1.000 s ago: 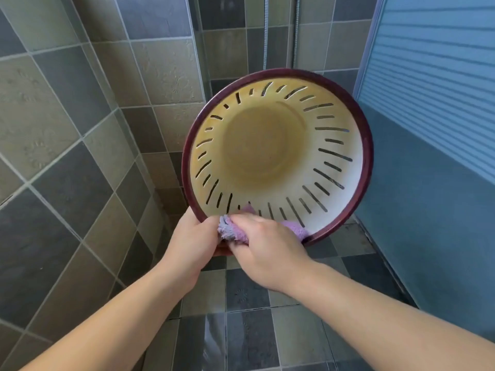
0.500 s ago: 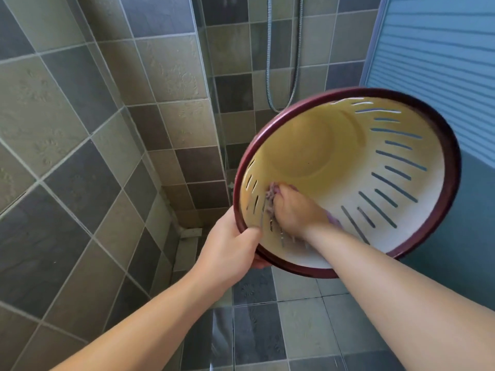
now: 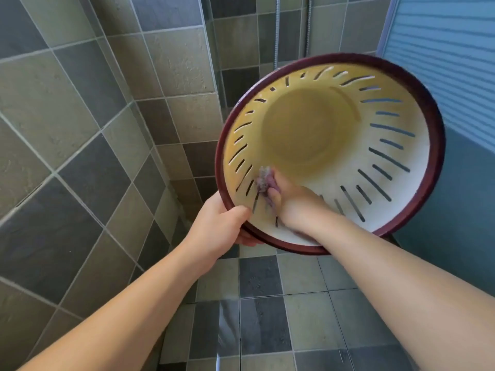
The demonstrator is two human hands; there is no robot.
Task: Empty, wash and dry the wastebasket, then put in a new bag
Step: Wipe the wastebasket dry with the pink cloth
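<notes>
While the left hand [image 3: 219, 223] grips the wastebasket [image 3: 401, 210] rim alone, the right hand [image 3: 292, 202], clutching the cloth [image 3: 263, 180], presses inside; hard rubbing may twist it loose.

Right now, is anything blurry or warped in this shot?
Head view: the cloth and right hand are motion-blurred inside the basket; the left hand on its rim is sharper; the wide lens bends the wall tile lines.

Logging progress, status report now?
Left hand grips wastebasket rim. Right hand presses purple cloth on the inner wall. Nothing in the way.
</notes>
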